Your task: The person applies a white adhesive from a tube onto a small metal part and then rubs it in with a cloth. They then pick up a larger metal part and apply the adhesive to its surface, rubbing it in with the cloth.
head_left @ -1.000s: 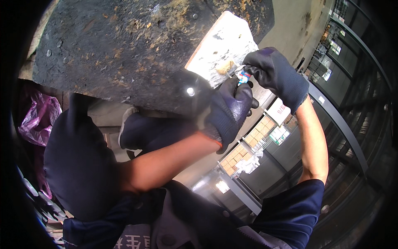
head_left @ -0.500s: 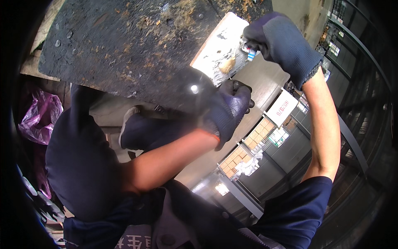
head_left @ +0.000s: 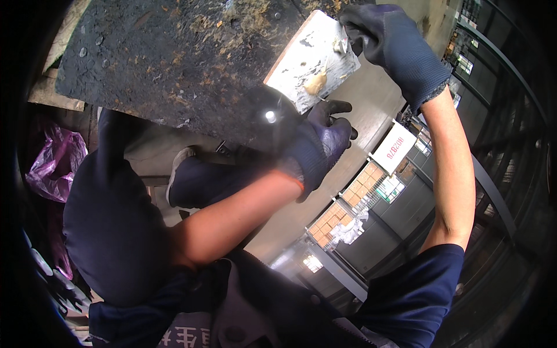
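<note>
The flat white rectangular board smeared with tan putty (head_left: 313, 61) sits at about one o'clock, lying against the dark, rusty, crusted metal slab (head_left: 174, 58). The left hand (head_left: 319, 145), in a dark knit glove, is curled closed under the board's lower edge at about five o'clock from it, propping it. The right hand (head_left: 394, 43), gloved alike, pinches the board's top corner. To my eye, steady support from below matters most, so the smeared face doesn't slip

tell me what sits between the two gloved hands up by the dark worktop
In the head view a pale flat board, smeared with tan paste, lies between them: the left hand is at its lower edge, the right hand at its upper corner, over the dark worktop.
</note>
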### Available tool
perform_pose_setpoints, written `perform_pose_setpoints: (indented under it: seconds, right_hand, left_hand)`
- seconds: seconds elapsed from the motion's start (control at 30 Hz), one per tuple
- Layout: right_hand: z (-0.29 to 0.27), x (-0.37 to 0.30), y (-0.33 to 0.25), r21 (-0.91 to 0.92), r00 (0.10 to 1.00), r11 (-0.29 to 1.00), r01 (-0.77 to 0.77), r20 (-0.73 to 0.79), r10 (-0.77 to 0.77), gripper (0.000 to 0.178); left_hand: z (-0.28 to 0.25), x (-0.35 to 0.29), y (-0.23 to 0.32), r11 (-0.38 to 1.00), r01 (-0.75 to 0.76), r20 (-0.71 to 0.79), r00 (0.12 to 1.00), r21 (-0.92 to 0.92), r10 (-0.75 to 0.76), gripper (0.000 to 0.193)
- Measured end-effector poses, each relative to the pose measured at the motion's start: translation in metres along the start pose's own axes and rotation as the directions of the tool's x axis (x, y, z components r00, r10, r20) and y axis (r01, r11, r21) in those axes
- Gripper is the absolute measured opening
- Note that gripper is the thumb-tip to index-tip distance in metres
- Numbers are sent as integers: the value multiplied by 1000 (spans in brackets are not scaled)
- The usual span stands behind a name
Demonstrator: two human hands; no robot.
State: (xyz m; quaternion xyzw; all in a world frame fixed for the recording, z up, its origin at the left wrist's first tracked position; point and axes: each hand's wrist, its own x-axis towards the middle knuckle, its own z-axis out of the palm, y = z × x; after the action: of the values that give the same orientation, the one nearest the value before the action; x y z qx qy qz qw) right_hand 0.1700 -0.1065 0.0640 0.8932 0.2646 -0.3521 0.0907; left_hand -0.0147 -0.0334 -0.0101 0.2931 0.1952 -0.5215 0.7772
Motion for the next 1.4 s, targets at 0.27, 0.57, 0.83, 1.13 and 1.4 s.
perform_pose_setpoints:
  seconds: [0.27, 0.57, 0.83, 1.13, 1.4]
  right_hand:
    - [-6, -15, -21, 301, 950, 919, -256, -98, 296, 7]
    - [13, -72, -23, 205, 951, 977, -62, -285, 121, 26]
    - [40, -114, -67, 216, 931, 968, -127, -310, 191, 28]
    - [54, -128, -79, 347, 912, 924, -163, -303, 275, 31]
    - [66, -154, -107, 428, 822, 835, -344, -292, 488, 33]
  left_hand:
    - [-2, -3, -1, 999, -42, -18, 999, -24, 41, 41]
    - [-1, -11, -6, 992, -128, -41, 991, 7, 128, 39]
    - [-16, -11, 18, 932, 127, 110, 989, -339, -95, 39]
    - [-16, 1, -11, 535, 322, 355, 934, -781, -45, 26]
    - [-18, -10, -9, 329, 335, 309, 942, -883, -130, 21]
